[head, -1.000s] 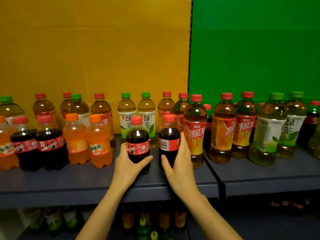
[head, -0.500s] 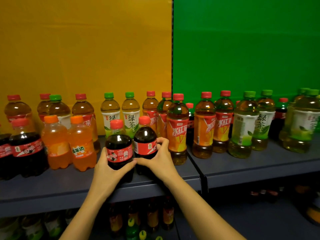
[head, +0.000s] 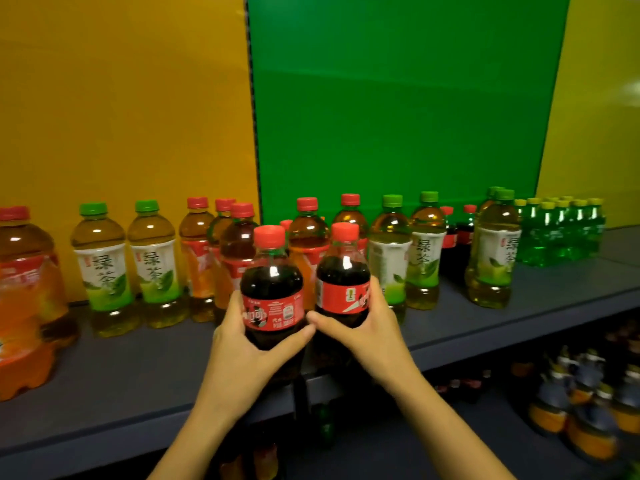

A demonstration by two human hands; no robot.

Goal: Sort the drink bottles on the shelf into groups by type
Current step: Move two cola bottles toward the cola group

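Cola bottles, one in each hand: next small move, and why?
Probably carry both right toward the dark cola bottles at the back of the shelf. The left hand and right hand each grip a cola bottle in front of the tea, so matching drinks seem the likeliest group.

A dark grey shelf (head: 145, 372) runs across. On it stand green tea bottles (head: 128, 268) at the back left, red-capped iced tea bottles (head: 201, 258) beside them, an orange soda bottle (head: 24, 341) at far left, and small green bottles (head: 561, 233) clustered far right.
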